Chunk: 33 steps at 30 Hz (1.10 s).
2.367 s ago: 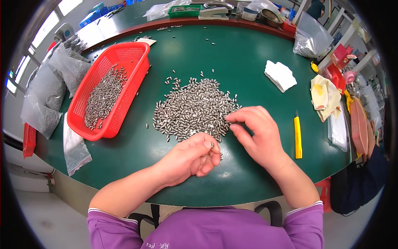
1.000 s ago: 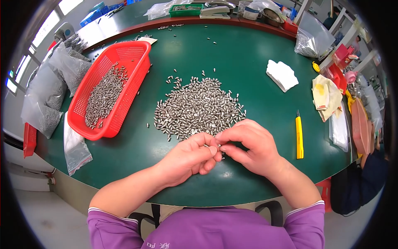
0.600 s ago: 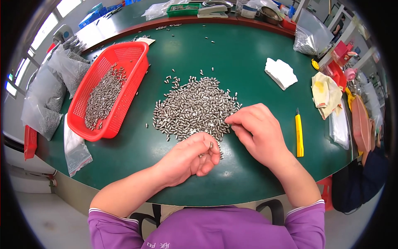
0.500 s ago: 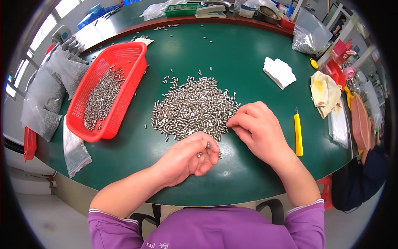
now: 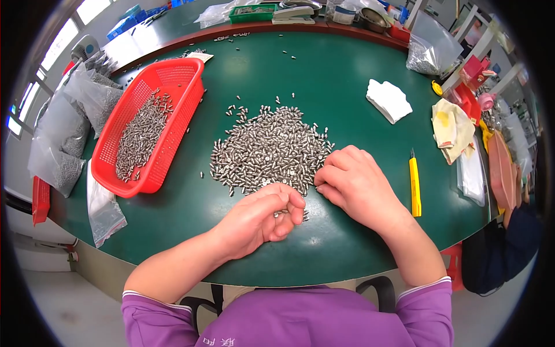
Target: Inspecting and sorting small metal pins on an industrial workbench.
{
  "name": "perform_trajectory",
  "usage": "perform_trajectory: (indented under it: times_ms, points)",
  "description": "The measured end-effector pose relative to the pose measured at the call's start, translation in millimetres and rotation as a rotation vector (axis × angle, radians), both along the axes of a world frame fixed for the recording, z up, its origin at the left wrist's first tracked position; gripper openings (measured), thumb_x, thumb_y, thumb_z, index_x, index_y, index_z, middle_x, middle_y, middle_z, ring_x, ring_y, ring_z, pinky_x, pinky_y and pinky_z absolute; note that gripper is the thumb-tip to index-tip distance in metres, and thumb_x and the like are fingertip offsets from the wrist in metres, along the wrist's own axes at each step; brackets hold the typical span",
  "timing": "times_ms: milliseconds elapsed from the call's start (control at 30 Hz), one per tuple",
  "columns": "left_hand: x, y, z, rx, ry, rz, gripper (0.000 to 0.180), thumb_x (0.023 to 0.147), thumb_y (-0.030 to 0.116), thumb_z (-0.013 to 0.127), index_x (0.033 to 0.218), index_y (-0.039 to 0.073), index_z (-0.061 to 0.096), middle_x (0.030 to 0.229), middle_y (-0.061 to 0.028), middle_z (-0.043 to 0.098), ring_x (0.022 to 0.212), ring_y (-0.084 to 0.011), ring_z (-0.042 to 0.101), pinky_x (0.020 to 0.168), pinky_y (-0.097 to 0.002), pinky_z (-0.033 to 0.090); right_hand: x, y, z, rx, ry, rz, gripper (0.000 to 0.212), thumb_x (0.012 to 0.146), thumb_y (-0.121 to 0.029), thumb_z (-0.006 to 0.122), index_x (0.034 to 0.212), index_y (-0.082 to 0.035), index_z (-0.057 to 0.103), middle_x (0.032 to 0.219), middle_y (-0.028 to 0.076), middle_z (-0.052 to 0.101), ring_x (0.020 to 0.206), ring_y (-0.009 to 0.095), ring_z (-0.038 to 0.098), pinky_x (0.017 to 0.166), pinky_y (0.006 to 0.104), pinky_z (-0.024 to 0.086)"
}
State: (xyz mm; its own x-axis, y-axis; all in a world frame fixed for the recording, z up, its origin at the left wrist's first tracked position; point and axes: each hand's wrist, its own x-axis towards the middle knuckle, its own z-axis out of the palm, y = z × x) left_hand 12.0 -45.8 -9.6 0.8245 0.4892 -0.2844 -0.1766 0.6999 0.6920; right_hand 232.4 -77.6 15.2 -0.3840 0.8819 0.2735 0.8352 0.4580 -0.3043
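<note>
A heap of small, shiny, bullet-shaped metal parts lies on the green tabletop in front of me. My left hand rests at the heap's near edge with its fingers curled inward. A few of the metal parts show in the hollow of its palm, partly hidden by the fingers. At the right edge of the heap is my right hand, thumb and fingertips pinched together and touching the outermost parts. Whatever sits between those fingertips is hidden.
A red perforated basket with more metal parts stands at the left, beside filled plastic bags. To the right lie a yellow utility knife, a crumpled white paper and a stained cloth. A person's dark clothing shows at far right.
My right hand's fingers have drawn together and dipped slightly at the heap's right edge. A part visible at my left fingertips before no longer shows. The heap looks unchanged.
</note>
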Motion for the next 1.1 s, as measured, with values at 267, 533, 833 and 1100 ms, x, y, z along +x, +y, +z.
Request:
perform_trajectory:
  times_ms: [267,533,833,1100]
  points:
    - [2,-2,5,0.037,0.002,-0.014,0.011,0.093,0.014,0.046,0.101,0.007,0.049,0.087,-0.0039,0.053,0.063,-0.0079,0.042,0.054,-0.0216,0.032,-12,-2,-4,0.087,0.291,0.17,0.019,0.068,-0.004,0.07,0.082,-0.009,0.058,0.081,0.002,0.061,0.077,0.023,0.058,0.07,0.0346,0.047]
    - [3,-3,5,0.044,0.038,0.007,0.011,0.094,0.017,0.048,0.099,0.008,0.047,0.085,-0.0024,0.054,0.063,-0.0068,0.044,0.054,-0.0212,0.033,-20,-5,-3,0.119,0.51,0.183,0.024,0.065,-0.001,0.074,0.085,-0.009,0.062,0.082,0.002,0.065,0.074,0.02,0.061,0.068,0.0323,0.048]
    - [3,-3,2,0.06,0.063,-0.036,0.015,0.095,0.02,0.046,0.102,0.006,0.048,0.082,-0.0045,0.054,0.059,-0.0077,0.043,0.051,-0.0214,0.033,-21,-6,-6,0.16,0.473,0.145,0.024,0.069,0.0,0.071,0.091,-0.008,0.064,0.082,0.003,0.066,0.075,0.02,0.061,0.065,0.0305,0.048]
    - [2,-2,5,0.011,0.042,-0.032,0.02,0.094,0.019,0.039,0.1,0.005,0.051,0.084,-0.0065,0.055,0.06,-0.0114,0.045,0.053,-0.0234,0.035,3,7,-9,0.135,0.206,-0.134,0.015,0.073,-0.007,0.066,0.087,-0.011,0.063,0.086,0.003,0.057,0.086,0.025,0.054,0.072,0.0357,0.046]
